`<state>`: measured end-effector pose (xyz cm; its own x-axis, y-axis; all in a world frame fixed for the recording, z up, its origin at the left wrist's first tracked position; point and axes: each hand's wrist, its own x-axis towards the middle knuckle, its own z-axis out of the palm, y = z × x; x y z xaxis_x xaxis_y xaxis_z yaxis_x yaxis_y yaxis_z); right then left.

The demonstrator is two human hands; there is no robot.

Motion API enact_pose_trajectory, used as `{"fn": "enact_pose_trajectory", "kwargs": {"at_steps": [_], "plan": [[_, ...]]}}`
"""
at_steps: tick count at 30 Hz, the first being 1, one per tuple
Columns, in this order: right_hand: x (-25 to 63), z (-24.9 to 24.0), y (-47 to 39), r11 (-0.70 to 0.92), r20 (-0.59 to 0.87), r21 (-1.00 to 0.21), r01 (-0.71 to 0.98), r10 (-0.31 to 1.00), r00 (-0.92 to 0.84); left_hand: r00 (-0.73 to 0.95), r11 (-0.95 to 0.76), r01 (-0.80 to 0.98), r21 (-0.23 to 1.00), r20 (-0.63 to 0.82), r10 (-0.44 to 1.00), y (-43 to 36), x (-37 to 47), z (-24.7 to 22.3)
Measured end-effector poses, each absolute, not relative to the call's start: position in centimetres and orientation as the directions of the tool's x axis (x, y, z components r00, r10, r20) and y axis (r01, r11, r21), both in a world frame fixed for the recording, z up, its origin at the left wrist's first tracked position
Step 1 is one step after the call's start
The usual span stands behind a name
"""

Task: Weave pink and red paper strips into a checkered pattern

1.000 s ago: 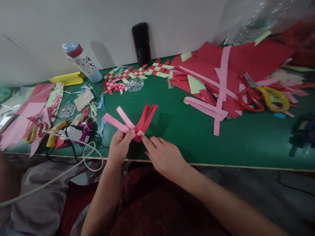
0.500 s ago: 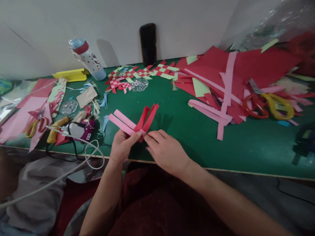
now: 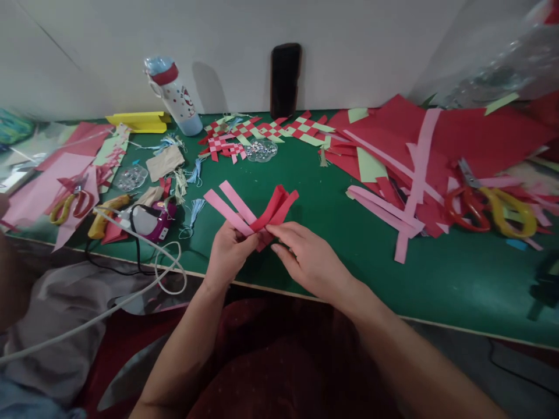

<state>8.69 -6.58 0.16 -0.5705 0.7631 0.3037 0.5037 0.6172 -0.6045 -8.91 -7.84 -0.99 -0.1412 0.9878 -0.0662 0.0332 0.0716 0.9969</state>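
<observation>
Two pink paper strips (image 3: pixel 227 210) and two looped red paper strips (image 3: pixel 279 207) cross each other low over the green table, fanned out into a V. The crossing is pinched by my left hand (image 3: pixel 230 254), closed with its thumb on top of the pink paper. My right hand (image 3: pixel 312 257) is at the right side of the crossing. Its index fingertip presses the base of the red strips, and its thumb sits a little lower. The other fingers of that hand are partly hidden beneath it.
Scissors (image 3: pixel 489 198) and loose pink strips (image 3: pixel 419 169) lie on red sheets (image 3: pixel 393 128) at right. A phone (image 3: pixel 285 80) and a bottle (image 3: pixel 177 96) stand along the wall. Woven paper pieces (image 3: pixel 279 129), a glue gun (image 3: pixel 107 216) and a white cable (image 3: pixel 168 273) lie around.
The view has shifted, so the scene sits slightly further right. The pink strips have spread apart, and my right thumb has come slightly away from the crossing.
</observation>
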Motion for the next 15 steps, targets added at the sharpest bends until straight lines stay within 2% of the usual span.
{"fn": "enact_pose_trajectory", "kwargs": {"at_steps": [4,8,12,15], "plan": [[8.7,0.4,-5.7,0.563,0.328,-0.622,0.543,0.818,-0.472,-0.139,0.099,0.031,0.995,-0.094,0.986,-7.9,-8.7,-1.2],[9.2,1.0,-4.7,0.643,0.409,-0.504,0.577,0.766,-0.496,-0.068,0.137,-0.112,0.984,-0.145,0.987,-7.8,-8.6,-1.3],[9.8,1.1,-4.4,0.721,0.346,-0.372,0.585,0.692,-0.633,-0.044,0.161,-0.137,0.977,-0.168,0.985,-7.6,-8.7,-1.1],[9.9,0.6,-4.6,0.711,0.350,-0.302,0.636,0.703,-0.620,-0.008,0.187,-0.150,0.971,-0.190,0.982,-7.5,-8.6,-1.1]]}}
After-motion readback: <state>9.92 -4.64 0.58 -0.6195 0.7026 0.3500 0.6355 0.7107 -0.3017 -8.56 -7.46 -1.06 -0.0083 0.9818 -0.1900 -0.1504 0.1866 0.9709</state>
